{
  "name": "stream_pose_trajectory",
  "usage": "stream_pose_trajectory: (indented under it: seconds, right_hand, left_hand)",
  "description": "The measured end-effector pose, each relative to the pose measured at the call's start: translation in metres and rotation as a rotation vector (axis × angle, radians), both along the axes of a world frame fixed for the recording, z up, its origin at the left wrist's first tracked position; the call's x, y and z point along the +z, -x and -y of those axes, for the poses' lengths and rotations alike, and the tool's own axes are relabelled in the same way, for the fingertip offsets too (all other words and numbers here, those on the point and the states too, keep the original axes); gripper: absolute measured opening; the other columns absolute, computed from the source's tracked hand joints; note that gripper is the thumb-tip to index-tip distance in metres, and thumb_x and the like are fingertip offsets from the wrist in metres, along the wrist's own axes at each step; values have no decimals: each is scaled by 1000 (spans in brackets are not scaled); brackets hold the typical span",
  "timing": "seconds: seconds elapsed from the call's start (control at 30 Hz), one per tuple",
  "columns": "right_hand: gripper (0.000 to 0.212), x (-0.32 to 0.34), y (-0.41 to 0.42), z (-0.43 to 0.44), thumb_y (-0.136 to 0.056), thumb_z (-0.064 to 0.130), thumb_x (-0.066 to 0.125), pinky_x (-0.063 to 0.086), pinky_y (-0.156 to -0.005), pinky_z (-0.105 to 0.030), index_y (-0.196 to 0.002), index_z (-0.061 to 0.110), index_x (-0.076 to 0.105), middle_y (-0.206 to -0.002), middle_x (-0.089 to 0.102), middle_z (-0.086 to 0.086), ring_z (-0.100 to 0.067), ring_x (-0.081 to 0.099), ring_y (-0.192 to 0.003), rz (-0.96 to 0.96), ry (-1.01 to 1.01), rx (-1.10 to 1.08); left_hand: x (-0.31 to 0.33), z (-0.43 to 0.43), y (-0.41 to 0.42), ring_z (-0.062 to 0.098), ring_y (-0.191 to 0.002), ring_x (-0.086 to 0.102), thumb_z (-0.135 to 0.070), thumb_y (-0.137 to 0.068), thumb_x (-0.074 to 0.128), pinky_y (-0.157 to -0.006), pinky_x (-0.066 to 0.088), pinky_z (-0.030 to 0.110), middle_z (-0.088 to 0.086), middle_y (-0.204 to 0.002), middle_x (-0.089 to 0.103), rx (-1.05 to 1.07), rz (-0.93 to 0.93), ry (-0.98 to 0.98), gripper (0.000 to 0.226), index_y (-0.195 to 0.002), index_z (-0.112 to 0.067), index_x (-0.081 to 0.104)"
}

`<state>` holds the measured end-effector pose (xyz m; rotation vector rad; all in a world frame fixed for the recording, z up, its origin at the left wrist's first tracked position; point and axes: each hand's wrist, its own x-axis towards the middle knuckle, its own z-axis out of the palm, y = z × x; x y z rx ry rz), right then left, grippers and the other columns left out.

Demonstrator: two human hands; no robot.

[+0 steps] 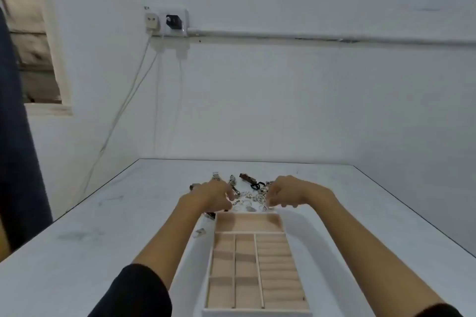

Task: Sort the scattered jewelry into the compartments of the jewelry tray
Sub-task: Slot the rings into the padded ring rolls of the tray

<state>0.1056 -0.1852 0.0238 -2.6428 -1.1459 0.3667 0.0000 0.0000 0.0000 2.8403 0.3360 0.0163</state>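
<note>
Hovering low over a heap of scattered jewelry (251, 201) on the white desk (103, 226), the person's left hand (215, 197) and right hand (291, 194) sit palm down with their fingers curled toward the tangle between them. The fingertips of both hands dip into the silver chains and rings. The blur hides whether either hand is grasping a piece or only touching it, so their state cannot be told. Beyond the left hand lies a metal-banded watch (215, 176). Beyond the right hand's fingers lie a brown strap (244, 177) and a black loop (257, 185). The jewelry tray (257, 313) lies just on the near side of both hands, between the forearms. Its wide beige compartment is closest to the fingers, with small square cells and a ridged ring section nearer the person. A small silver piece (201, 231) lies on the desk under the left forearm, just beside the tray. On the wall far beyond the left hand, a socket (167, 22) has white cables (128, 100) hanging from it.
</note>
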Motion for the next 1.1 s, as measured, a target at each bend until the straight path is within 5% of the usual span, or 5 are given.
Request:
stream_pose_trajectory:
  seconds: [0.33, 0.6, 0.73, 0.87, 1.1]
  right_hand:
    - [25, -63, -15, 5, -85, -1, 54, 57, -62, -30, -92, 15, 71, -90, 65, -1, -22, 65, -76, 8, -255, -52]
    - [17, -65, -29, 2, -85, 16, 60, 45, -56, -27, -71, 15, 69, -71, 65, 8, -13, 57, -65, 5, -288, -27]
    - [12, -61, -35, -17, -85, 22, 63, 49, -72, -33, -74, 25, 67, -85, 70, 6, -14, 64, -82, 85, -317, -76]
    - [12, -60, -38, -44, -86, 19, 61, 40, -60, -24, -91, 25, 71, -94, 67, 8, -9, 57, -78, 206, -240, -107]
    - [26, -70, -49, -76, -88, 9, 56, 44, -70, -27, -93, 28, 73, -105, 68, 3, -18, 62, -96, 218, -193, -119]
  left_hand:
    - [-52, -10, 0, 12, -104, 60, -8, -90, 50, -81, 46, 25, -9, -112, 68, 61, 263, -19, 29, -104, -24, 70]
    - [-62, -7, -10, 12, -88, 60, -22, -89, 48, -68, 42, 25, -9, -93, 71, 162, 401, 75, 24, -93, -22, 71]
    - [-64, -5, -25, 13, -92, 62, -29, -93, 50, -76, 46, 29, -7, -93, 71, 178, 432, 45, 22, -96, -24, 71]
    - [-57, -12, -41, 13, -92, 62, -33, -88, 60, -83, 42, 30, -8, -91, 70, 169, 350, 38, 14, -92, -27, 72]
    - [-62, -21, -55, 10, -87, 60, -43, -77, 73, -91, 39, 33, -10, -85, 66, 134, 279, 27, 18, -89, -30, 74]
